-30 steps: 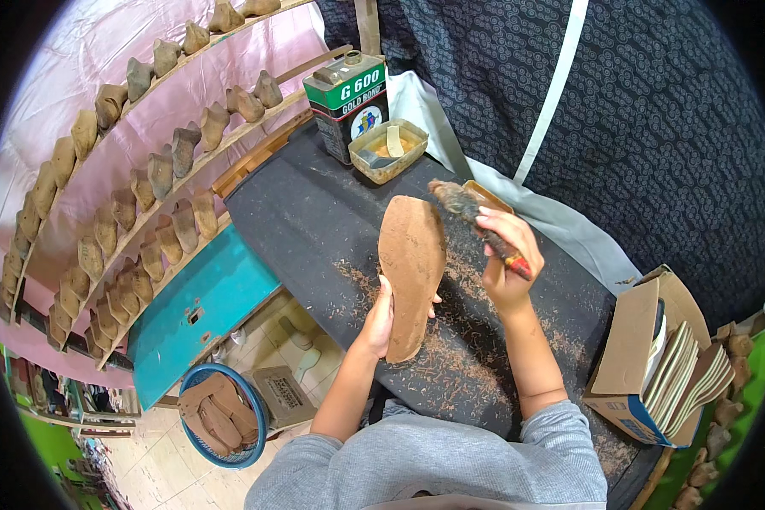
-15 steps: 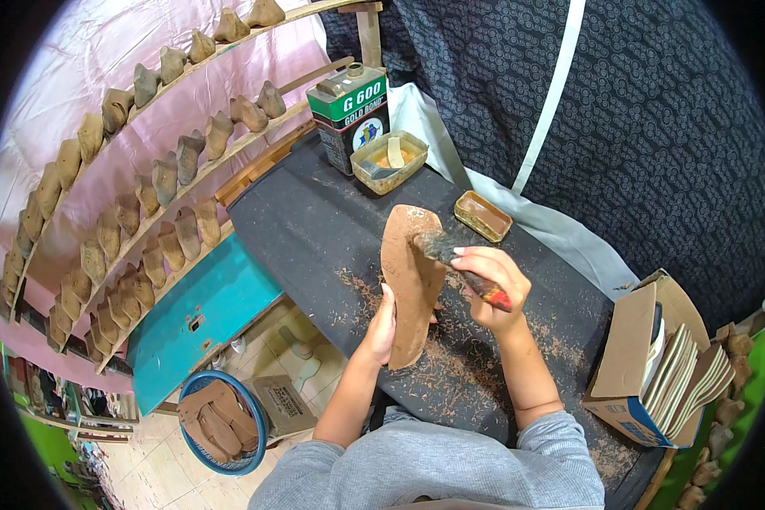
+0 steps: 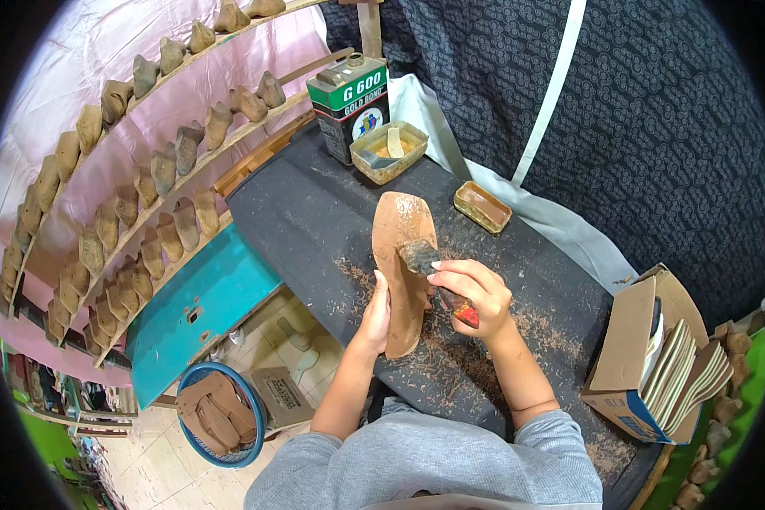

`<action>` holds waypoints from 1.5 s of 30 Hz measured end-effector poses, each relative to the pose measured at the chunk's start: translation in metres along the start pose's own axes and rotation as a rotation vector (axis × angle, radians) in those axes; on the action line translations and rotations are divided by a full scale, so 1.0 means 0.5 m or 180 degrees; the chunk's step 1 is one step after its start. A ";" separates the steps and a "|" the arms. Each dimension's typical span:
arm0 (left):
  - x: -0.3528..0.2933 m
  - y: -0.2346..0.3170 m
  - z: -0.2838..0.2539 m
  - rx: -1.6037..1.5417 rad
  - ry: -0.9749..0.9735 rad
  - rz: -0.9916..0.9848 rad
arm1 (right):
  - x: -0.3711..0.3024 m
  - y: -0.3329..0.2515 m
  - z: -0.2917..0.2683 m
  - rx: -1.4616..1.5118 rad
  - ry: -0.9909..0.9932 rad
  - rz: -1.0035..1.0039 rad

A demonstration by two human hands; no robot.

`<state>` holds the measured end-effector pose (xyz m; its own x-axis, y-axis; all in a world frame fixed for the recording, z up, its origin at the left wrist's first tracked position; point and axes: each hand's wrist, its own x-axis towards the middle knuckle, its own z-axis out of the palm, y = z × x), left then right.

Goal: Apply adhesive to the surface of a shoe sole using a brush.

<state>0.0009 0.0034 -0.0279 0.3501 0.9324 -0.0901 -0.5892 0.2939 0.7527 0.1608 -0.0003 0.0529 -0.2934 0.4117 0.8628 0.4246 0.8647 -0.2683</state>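
A brown shoe sole [image 3: 407,293] is held up over the dark bench, its wide end pointing away from me. My left hand [image 3: 376,318] grips its left edge near the narrower end, thumb along the side. In my right hand [image 3: 478,295] is a paintbrush [image 3: 419,256] with a dark, worn head and a red-tipped handle. Its bristles touch the sole's upper face a little below the wide end. That wide end looks wet and shiny. Beyond the sole, a small rectangular tub [image 3: 484,206] with brown contents stands on the bench.
A green-and-black metal can [image 3: 331,121] and a dirty tub [image 3: 412,160] with scrapers stand at the back. Brown shavings litter the dark bench cover [image 3: 302,217]. A cardboard box [image 3: 618,361] of soles sits right. Shoe lasts line racks left, above a blue basket [image 3: 261,394] of brown pieces.
The brush and my right hand have moved left and nearer to me along the sole. The sole has shifted slightly left and away, and more of its wide end now shines.
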 end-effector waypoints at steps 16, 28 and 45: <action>-0.008 -0.006 0.019 0.0199 -0.0115 0.0094 | 0.013 -0.009 -0.005 -0.0170 0.0215 0.0121; 0.000 -0.003 0.010 -0.0040 -0.0094 0.0073 | -0.030 -0.029 -0.003 0.0132 -0.0118 0.0211; -0.002 -0.003 0.006 0.0111 -0.0427 0.0122 | -0.001 -0.017 -0.021 -0.0382 0.0413 0.0230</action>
<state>0.0036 0.0016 -0.0269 0.4234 0.9056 0.0256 -0.5791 0.2489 0.7763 0.1662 -0.0108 0.0594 -0.1489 0.4242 0.8932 0.5419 0.7906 -0.2852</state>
